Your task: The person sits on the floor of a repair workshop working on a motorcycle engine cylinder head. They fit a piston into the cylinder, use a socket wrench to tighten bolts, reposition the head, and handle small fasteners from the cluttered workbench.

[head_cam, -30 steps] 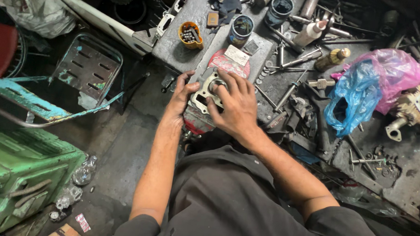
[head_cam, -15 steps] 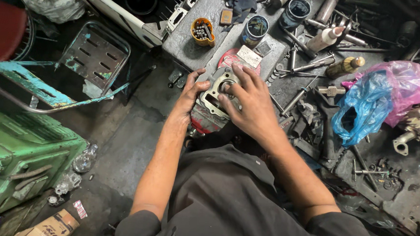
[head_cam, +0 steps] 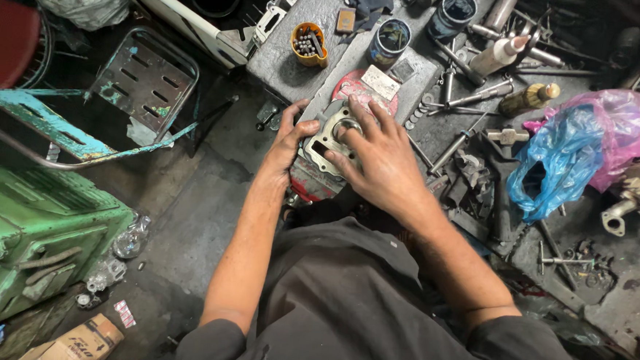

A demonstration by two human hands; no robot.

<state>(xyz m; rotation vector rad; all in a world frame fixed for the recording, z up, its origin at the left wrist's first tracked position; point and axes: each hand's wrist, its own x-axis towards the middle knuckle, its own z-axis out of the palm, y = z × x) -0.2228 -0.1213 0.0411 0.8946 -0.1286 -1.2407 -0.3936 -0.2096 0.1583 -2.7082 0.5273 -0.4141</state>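
We hold a metal cylinder block [head_cam: 327, 140] on the grey bench [head_cam: 282, 61], over a red disc [head_cam: 368, 87]. Our left hand [head_cam: 291, 138] clasps its left edge; our right hand [head_cam: 379, 161] lies spread on top, fingers [head_cam: 352, 127] pressing down.

Under both grips lies a dull grey metal gasket-faced engine part [head_cam: 329, 140], resting on a red-painted block [head_cam: 312, 183] with chipped, grimy patches. Just beyond the right grip [head_cam: 379, 161] sits a pale cream card [head_cam: 380, 82] on a red round plate [head_cam: 354, 87]. Further off from the left grip [head_cam: 293, 135] stands an orange cup [head_cam: 309, 44]. Off to the right grip's side are a blue plastic bag [head_cam: 554, 167] and a pink one [head_cam: 629, 130]. The surface [head_cam: 296, 73] is dark oily grey. Well off the left grip's side stands a green cabinet [head_cam: 18, 237].
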